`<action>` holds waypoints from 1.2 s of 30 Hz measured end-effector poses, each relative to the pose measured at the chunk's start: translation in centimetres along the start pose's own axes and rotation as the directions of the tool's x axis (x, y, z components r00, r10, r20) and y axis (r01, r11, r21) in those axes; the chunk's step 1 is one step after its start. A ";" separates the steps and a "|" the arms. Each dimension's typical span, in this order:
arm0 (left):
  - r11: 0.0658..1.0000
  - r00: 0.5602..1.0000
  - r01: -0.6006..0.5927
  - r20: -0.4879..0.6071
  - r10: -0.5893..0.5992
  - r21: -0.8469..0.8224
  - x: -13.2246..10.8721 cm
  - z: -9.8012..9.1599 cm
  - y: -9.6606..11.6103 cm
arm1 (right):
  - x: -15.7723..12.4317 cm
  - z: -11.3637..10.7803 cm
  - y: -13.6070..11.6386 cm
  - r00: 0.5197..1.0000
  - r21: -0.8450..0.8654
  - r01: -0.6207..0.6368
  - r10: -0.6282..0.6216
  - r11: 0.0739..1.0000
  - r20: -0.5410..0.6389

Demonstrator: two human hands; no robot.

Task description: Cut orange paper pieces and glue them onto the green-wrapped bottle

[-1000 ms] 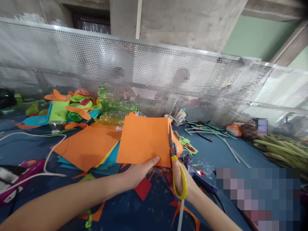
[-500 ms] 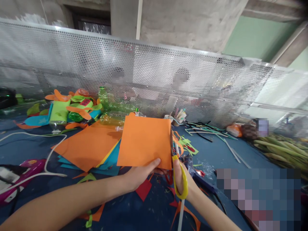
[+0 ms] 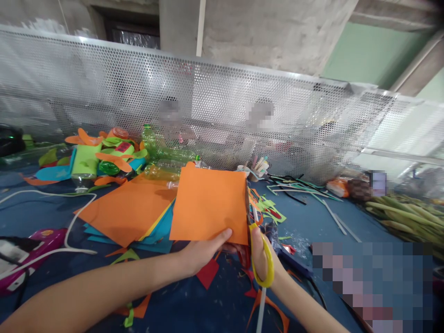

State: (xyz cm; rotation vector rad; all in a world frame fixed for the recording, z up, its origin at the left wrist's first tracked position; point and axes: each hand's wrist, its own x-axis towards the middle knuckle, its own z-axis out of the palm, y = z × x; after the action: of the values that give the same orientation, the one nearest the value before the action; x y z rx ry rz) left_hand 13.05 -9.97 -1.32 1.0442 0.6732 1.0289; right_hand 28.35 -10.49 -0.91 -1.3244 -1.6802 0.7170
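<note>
An orange sheet [image 3: 210, 203] is held up in front of me by my left hand [image 3: 211, 249], thumb on its face and fingers behind its lower edge. My right hand [image 3: 260, 252] is closed on scissors [image 3: 266, 268] with yellow-rimmed handles. Their blades point away from me along the sheet's right edge and are partly hidden. Under my hands lie red scraps [image 3: 208, 274] and orange offcuts [image 3: 274, 314]. To the left rests a stack of orange sheets [image 3: 128, 208] over blue sheets [image 3: 154, 240].
Paper-decorated bottles [image 3: 86, 159] and green plastic bottles [image 3: 169, 155] stand at the back left. A cup of markers [image 3: 258, 167] sits before the perforated metal screen [image 3: 215, 97]. A white cable [image 3: 69, 226] crosses the left. Blue-handled glue gun-like tool [image 3: 294, 262] lies right.
The scissor handles have shifted slightly right and look a little wider apart. An orange strip beside the sheet's right edge has changed position. My left hand and the sheet have barely moved.
</note>
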 end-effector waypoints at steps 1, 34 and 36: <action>1.000 1.000 -0.004 -0.001 0.004 -0.005 0.0 0.0 0.0 | 0.0 0.0 -0.1 1.000 0.016 -0.004 0.004 1.000 0.003; 0.998 0.999 -0.031 -0.029 0.030 -0.057 0.2 0.2 0.0 | 0.2 -0.7 -0.1 0.998 -0.024 -0.034 0.035 0.999 0.056; 0.997 1.000 -0.027 -0.010 0.027 -0.074 0.2 0.2 0.1 | 0.3 -0.9 -0.3 0.997 -0.033 0.037 -0.034 0.999 0.073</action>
State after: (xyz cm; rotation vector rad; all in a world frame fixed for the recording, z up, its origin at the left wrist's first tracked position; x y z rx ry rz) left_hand 13.28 -9.85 -1.16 0.9868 0.6248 1.0747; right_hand 29.01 -10.33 -0.16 -1.3032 -1.7770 0.7262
